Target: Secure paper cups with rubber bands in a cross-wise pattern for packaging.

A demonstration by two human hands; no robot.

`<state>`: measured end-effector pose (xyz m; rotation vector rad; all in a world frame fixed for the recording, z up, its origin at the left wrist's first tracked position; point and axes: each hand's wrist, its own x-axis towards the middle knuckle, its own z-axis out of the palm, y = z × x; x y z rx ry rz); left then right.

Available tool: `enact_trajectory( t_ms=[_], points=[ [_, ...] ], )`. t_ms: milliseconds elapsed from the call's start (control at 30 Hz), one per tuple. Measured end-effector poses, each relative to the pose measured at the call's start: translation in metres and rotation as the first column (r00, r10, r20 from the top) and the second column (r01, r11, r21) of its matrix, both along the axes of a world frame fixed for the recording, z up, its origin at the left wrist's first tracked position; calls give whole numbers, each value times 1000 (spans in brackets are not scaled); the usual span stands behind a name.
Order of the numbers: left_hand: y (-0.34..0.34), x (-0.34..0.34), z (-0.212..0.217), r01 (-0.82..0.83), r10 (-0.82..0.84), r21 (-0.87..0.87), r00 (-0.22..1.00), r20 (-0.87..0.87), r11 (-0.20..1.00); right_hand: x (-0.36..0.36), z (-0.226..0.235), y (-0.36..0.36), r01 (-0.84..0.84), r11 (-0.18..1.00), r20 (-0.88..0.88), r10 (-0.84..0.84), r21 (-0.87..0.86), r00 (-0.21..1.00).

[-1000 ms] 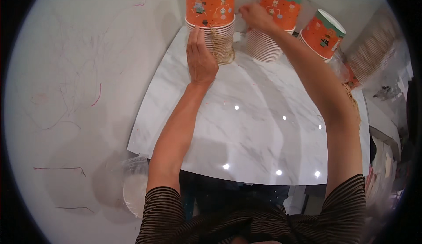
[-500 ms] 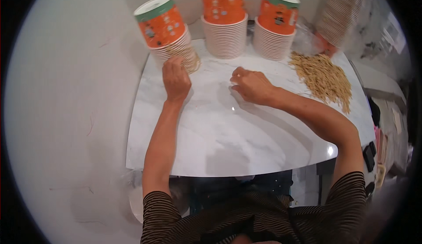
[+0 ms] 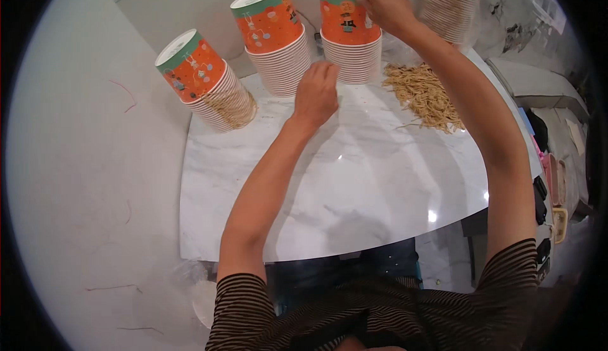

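Three stacks of upturned paper cups stand along the far side of the table, each topped in orange and green. My right hand [image 3: 387, 10] reaches to the right stack [image 3: 352, 62], its bent fingers gripping the top rim of the uppermost paper cup [image 3: 342, 17]. In front of the gap between this stack and the middle stack [image 3: 278, 66], my left hand [image 3: 318, 94] is closed with fingers curled. Whatever it may hold is hidden. Thin tan bands, apparently rubber bands [image 3: 235, 107], wrap the tilted left stack [image 3: 206, 82]. More lie in a loose pile [image 3: 424, 94] under my right forearm.
A tall stack of pale cups [image 3: 449, 6] stands behind the pile, with clear plastic wrap about it. A wall [image 3: 95, 161] runs along the left. The white marbled table [image 3: 304, 193] has a curved near edge. Bags and small items [image 3: 554, 186] sit beyond its right side.
My right hand has risen from the table to the top of the right stack. My left hand has left the left stack and moved right. The view has shifted too.
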<state>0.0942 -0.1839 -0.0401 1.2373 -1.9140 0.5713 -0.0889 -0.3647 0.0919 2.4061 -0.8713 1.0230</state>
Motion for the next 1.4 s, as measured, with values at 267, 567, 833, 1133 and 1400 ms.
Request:
enact_trajectory(
  t_ms=[267, 567, 833, 1133, 1400],
  points=[
    [-55, -36, -15, -101, 99, -32, 994, -40, 994, 3, 13, 9, -4, 999, -70, 1, -43, 998],
    [-63, -49, -17, -156, 152, -59, 986, -64, 986, 2, 10, 5, 40, 999, -49, -41, -17, 998],
    [-60, -58, -23, -192, 181, -101, 977, -110, 976, -4, 0, -16, -466, 818, 206, 547, -337, 811],
    [-71, -52, -14, -276, 278, 34, 958, -65, 960, -2, 9, -33, -724, 681, 333, 710, -104, 620],
    [-76, -67, -12, -269, 273, 55, 957, -94, 962, -8, 39, -37, -298, 919, 444, 160, 260, 882]
  ],
)
